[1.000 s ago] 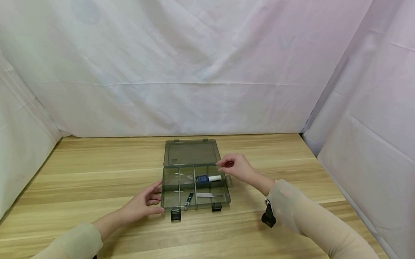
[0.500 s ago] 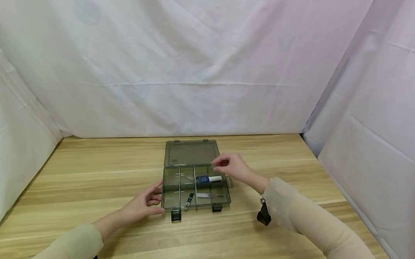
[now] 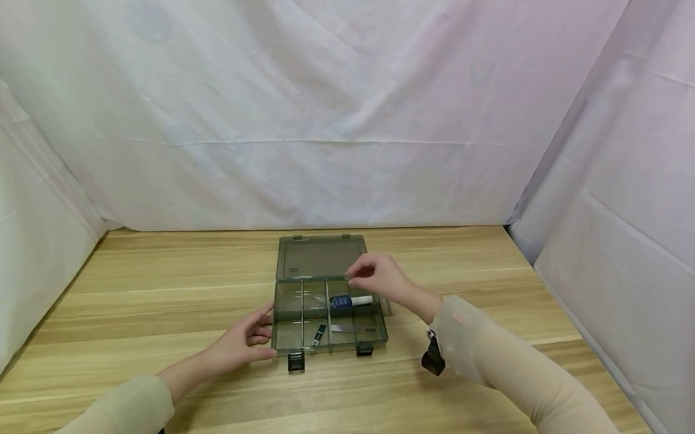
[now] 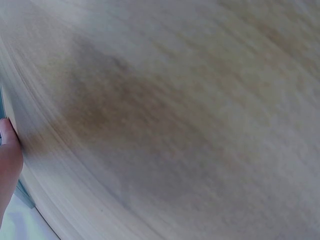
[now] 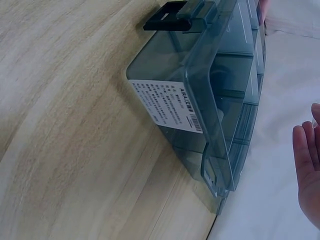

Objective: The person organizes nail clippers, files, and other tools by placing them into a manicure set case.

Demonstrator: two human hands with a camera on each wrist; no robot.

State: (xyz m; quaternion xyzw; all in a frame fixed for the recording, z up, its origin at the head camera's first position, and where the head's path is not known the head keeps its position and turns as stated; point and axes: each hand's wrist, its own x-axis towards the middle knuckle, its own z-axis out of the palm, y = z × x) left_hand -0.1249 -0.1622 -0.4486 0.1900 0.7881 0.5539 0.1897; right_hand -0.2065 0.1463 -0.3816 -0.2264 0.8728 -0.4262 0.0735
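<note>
A smoky-grey compartment box (image 3: 287, 333) lies with its lid (image 3: 320, 256) folded back. My left hand (image 3: 236, 345) rests fingers and thumb against its left side. Over the back right compartments, my right hand (image 3: 385, 281) holds thumb and fingertips together. A small pale bit (image 5: 314, 123) shows at those fingertips in the right wrist view; what it is, I cannot tell. Below them a dark blue nail polish bottle (image 3: 341, 301) with a white cap lies on its side. In front are a small dark piece (image 3: 318, 335) with pale markings and a flat pale strip (image 3: 346, 328).
Two black latches, a left one (image 3: 296, 360) and a right one (image 3: 364, 349), hang at the box's front. A printed label (image 5: 165, 105) is on its side. Wooden tabletop (image 3: 170, 283) surrounds it, and white cloth (image 3: 299, 180) hangs behind and at both sides.
My right hand has moved left from the box's right edge to over the back right compartments, fingertips still together. My left hand stays against the box's left side.
</note>
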